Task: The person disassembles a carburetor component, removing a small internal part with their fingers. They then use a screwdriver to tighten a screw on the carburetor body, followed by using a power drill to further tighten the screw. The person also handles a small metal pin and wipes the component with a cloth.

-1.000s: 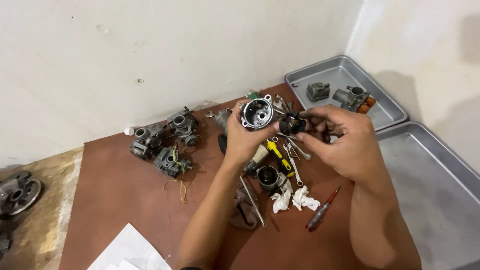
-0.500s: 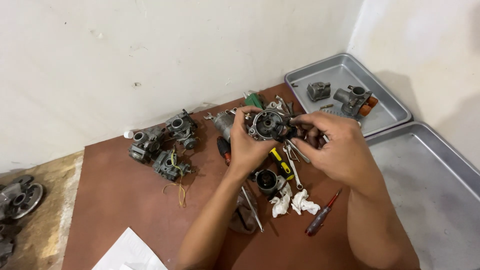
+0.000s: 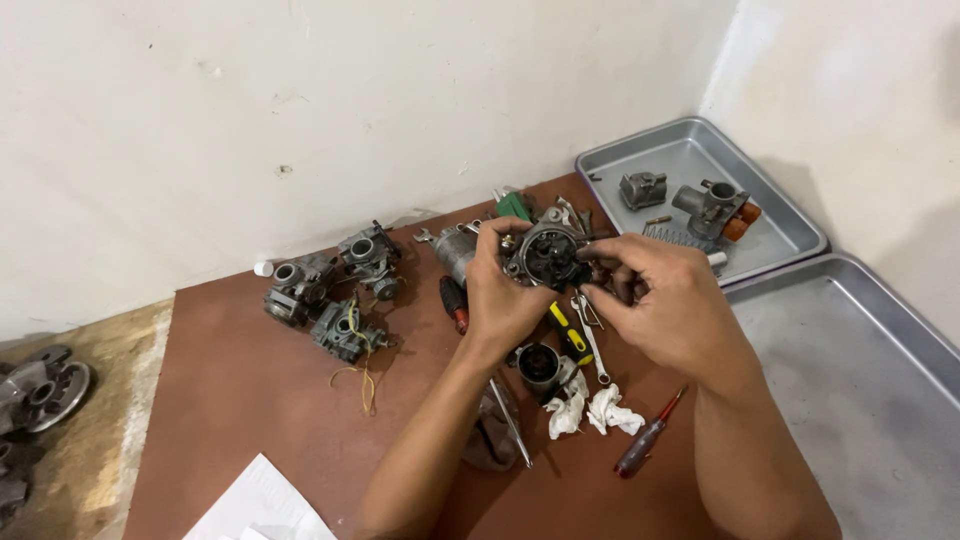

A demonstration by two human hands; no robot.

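holding carb body (image 3: 548, 256) up over brown table (image 3: 250, 420), left hand (image 3: 500, 290) wrapped round its side, right hand (image 3: 665, 305) fingertips pinching its edge. looks like dense cast metal, rigid, probably oily. grab by body, not small fittings.

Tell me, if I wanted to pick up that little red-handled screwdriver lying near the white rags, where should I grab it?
Probably by the dark red handle, coming straight down from above. The screwdriver lies flat on the brown board, slanting from lower left to upper right, and its handle is the thick lower end with bare board on both sides. The thin tip points toward the right hand, and the white rags lie just to its left.
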